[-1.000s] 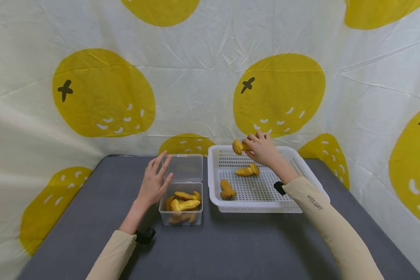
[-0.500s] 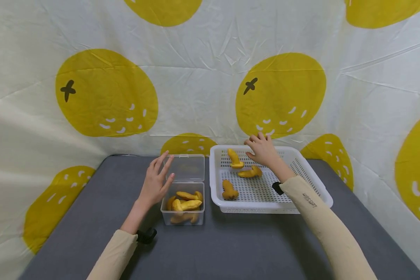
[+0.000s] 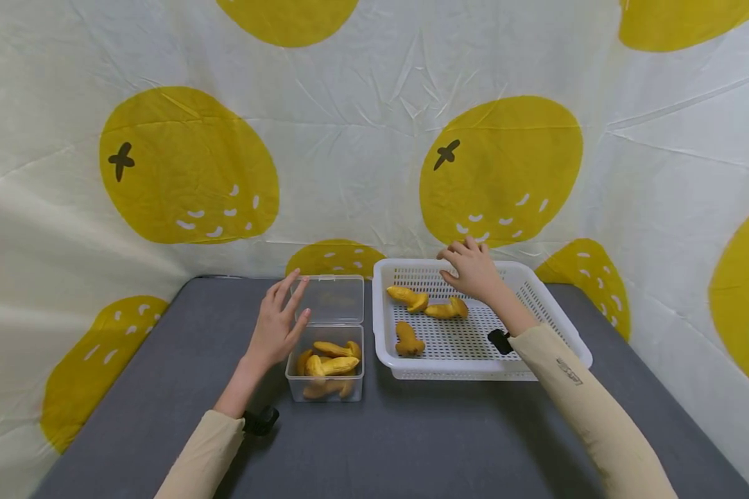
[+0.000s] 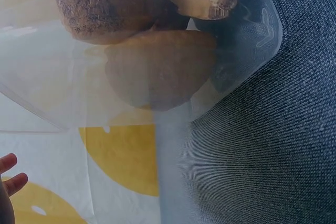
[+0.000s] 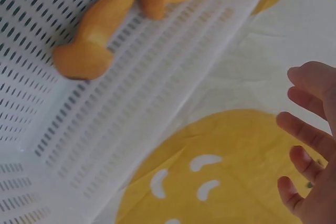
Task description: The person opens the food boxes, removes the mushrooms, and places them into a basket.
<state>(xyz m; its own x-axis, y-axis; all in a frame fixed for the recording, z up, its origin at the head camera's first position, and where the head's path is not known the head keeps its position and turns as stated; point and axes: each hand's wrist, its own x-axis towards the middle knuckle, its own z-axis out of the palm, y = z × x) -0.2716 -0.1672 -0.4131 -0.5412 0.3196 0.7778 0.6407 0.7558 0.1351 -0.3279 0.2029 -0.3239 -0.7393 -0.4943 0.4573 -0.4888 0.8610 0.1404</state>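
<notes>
My right hand (image 3: 474,270) hovers over the back of a white perforated basket (image 3: 462,374), its fingers loosely bent and holding nothing. Below and left of it, two yellow-brown mushrooms (image 3: 447,309) lie close together, one against the basket's back left side. A third mushroom (image 3: 408,339) rests nearer the front left. In the right wrist view the hand (image 5: 315,140) is apart from the basket and the mushrooms. My left hand (image 3: 273,329), fingers spread, is held at the left side of a clear plastic box (image 3: 295,391). Several mushrooms (image 3: 340,365) are piled inside that box.
The box's clear lid (image 3: 331,299) is folded back behind it. Box and basket stand side by side on a dark grey tabletop (image 3: 399,443). A white cloth (image 3: 349,166) with big yellow fruit prints hangs close behind and at both sides.
My right hand let go of a mushroom in the back left of the basket. That mushroom then tipped over onto its side, beside another. My left hand stayed put.
</notes>
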